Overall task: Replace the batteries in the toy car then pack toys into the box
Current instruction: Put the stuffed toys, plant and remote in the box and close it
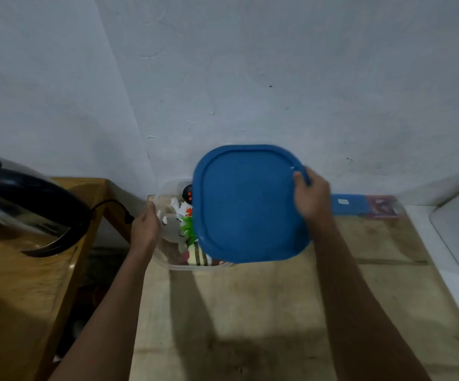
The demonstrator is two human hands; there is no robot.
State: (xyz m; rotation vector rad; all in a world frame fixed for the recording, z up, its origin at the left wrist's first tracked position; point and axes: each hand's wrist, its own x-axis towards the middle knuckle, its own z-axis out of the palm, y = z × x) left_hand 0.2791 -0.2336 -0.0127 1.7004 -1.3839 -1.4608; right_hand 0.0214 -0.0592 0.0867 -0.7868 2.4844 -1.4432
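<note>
Box (165, 259): clear plastic, set on the wooden table (250, 312) at the far edge by the wall; steadied at its left wall by the left hand (146, 225), fingers curled round the rim. Toys (180, 218) were seen inside at the left. Lid (250, 204): blue, rounded square, gripped at its far right edge by the right hand (312, 195); held tilted above the box and offset to the right, so the left part of the opening was left uncovered. A leftward shift and levelling were judged necessary for seating. Kettle (22, 204): on the adjoining table, left.
</note>
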